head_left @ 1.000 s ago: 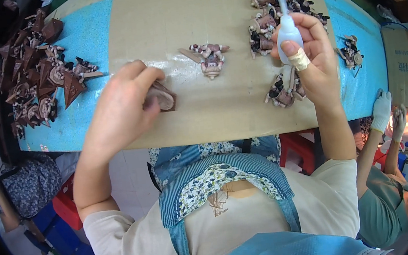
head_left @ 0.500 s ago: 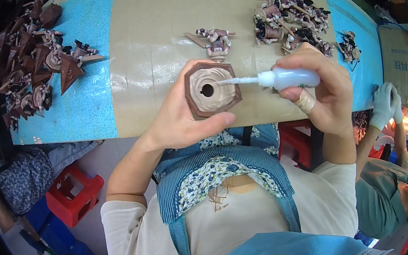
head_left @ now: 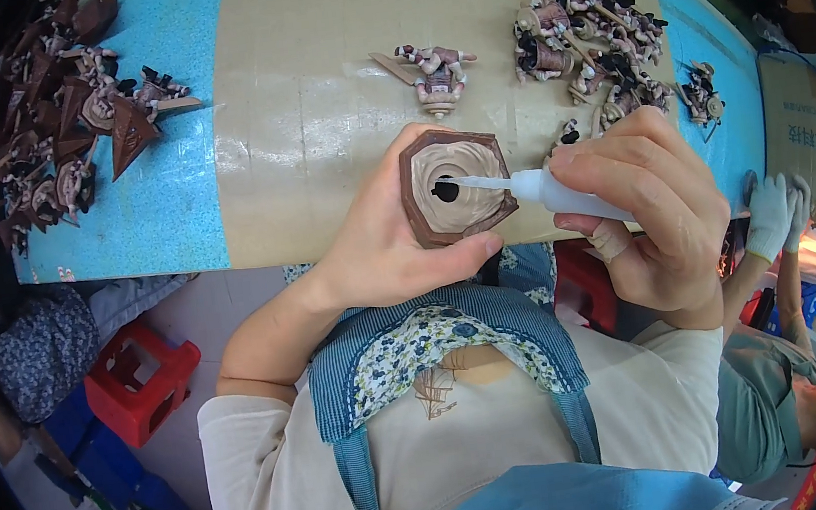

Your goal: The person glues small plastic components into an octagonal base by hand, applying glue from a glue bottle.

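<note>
A brown six-sided base with a cream, rippled face and a dark round hole sits in the grip of my left hand, thumb along its near edge. My right hand is closed round a small translucent squeeze bottle. The bottle's thin white nozzle points left, its tip at the edge of the hole. Whether any liquid comes out is too small to tell. Just beyond the base a painted figurine lies on the tan table covering.
Brown pointed pieces and figurines are piled on the left blue mat. More figurines crowd the right, one on the right-hand blue strip. A co-worker's gloved hand is at the right edge. Red stools stand below.
My left hand has moved the base slightly right and nearer to me. The bottle in my right hand has come lower, its nozzle tip now over the hole's edge.
</note>
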Available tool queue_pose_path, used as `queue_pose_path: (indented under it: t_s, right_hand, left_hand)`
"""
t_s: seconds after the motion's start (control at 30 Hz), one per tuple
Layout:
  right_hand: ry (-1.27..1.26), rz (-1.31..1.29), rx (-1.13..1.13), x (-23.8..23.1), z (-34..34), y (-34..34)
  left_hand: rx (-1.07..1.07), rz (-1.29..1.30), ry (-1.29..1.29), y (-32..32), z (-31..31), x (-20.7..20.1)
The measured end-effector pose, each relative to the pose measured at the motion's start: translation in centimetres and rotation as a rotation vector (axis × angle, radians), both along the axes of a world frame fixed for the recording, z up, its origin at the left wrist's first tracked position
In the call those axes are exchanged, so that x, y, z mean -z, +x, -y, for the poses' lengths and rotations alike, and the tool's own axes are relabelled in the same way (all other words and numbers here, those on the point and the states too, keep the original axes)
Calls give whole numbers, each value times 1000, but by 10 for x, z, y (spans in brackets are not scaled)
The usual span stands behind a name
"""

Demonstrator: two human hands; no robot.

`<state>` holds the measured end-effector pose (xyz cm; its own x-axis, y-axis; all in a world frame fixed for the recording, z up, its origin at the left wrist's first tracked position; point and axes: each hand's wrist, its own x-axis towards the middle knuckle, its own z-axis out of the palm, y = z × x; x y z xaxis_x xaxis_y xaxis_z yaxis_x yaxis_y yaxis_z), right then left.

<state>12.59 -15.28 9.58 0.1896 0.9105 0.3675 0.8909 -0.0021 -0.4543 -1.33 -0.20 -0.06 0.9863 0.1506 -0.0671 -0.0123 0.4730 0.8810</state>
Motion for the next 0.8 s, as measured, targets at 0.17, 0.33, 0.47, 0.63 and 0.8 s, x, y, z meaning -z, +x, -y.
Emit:
queue_pose_path:
  t_s: [0.17,0.33,0.47,0.63,0.8]
  right_hand:
    - [-8,3,1,-1,1,1]
    - [-13,2,12,4,3,2]
    - [-23,-115,24,8,7,11]
    - [63,-727,112,41,-5,40]
    - [93,-856,151,67,-69,78]
  left_hand:
    - [1,33,90,2,-1,1]
    - [4,4,76,2,-1,1]
    - [-17,-18,192,-1,-8,-1]
    - [-75,-91,456,-13,-29,-7]
    - [-104,-231,1177,-21,-53,-31]
